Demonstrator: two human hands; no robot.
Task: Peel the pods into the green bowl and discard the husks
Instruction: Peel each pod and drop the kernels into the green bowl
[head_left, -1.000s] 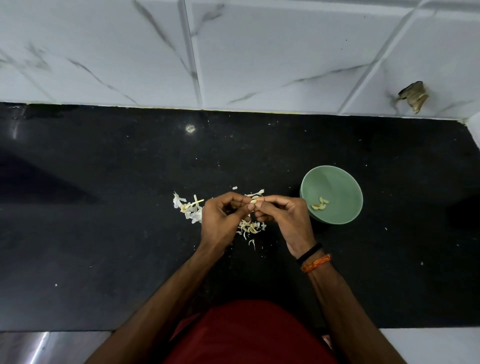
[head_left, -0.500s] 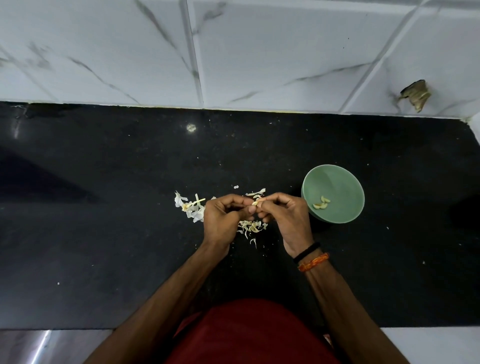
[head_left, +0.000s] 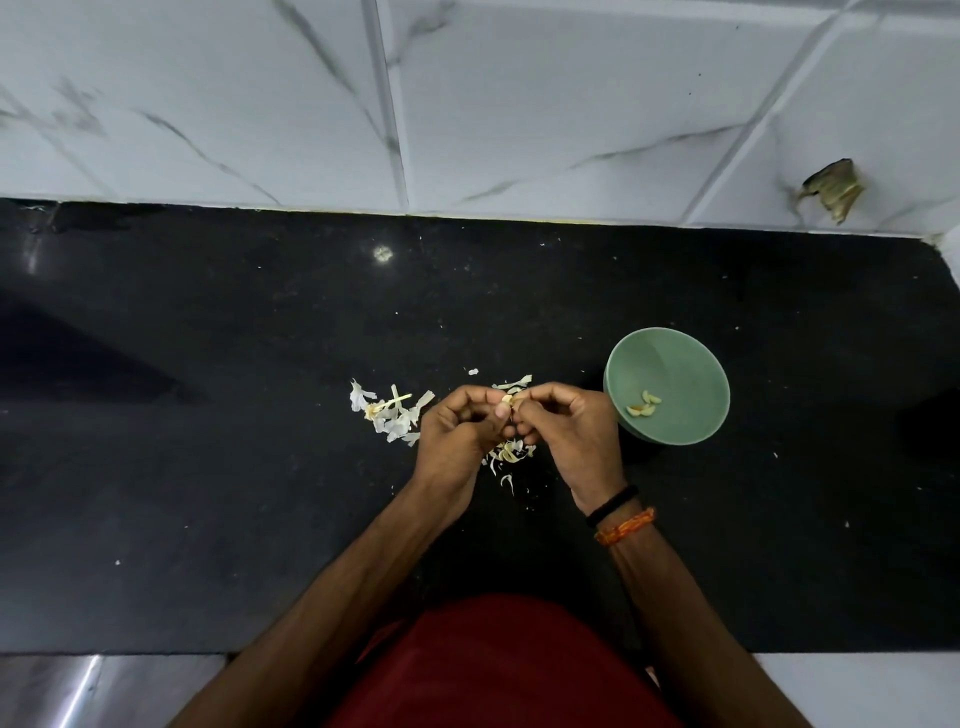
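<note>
My left hand (head_left: 457, 431) and my right hand (head_left: 569, 431) meet above the black counter and together pinch a small pale pod (head_left: 508, 400) between thumbs and fingertips. Most of the pod is hidden by the fingers. To the right of my right hand stands the green bowl (head_left: 675, 358), with a few peeled pale pieces (head_left: 644, 406) lying in it. White husks (head_left: 387, 410) lie in a heap left of my left hand. More husk scraps (head_left: 508, 454) lie under and between my hands.
The black counter (head_left: 208, 467) runs to a white marble-tiled wall (head_left: 519, 104) at the back. A damaged patch (head_left: 831, 189) shows on the wall at the right. The counter's front edge is near my red shirt (head_left: 498, 670).
Both hands stay together on the pod with only small finger movements. The view has shifted slightly. Nothing has dropped into the bowl.
</note>
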